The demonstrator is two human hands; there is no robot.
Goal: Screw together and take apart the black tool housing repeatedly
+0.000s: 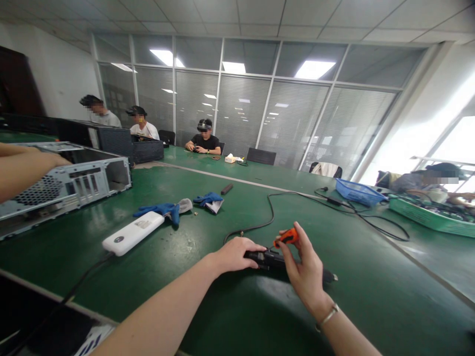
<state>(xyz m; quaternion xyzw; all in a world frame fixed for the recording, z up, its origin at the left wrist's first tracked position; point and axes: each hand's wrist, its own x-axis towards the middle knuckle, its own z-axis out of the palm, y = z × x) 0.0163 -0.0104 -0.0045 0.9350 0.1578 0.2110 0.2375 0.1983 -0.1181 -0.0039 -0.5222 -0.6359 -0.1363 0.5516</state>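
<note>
Supporting the work, the green table point(208, 173) carries an open metal computer case point(85, 178) at far left. Locate the elongated black device point(273, 261) over the table's near portion, between both hands. The left hand point(235, 253) grasps its left end, thumb opposing fingers. The right hand point(307, 272) pinches the orange-handled screwdriver point(291, 236), shaft angled toward the device; tip engagement cannot be determined.
</note>
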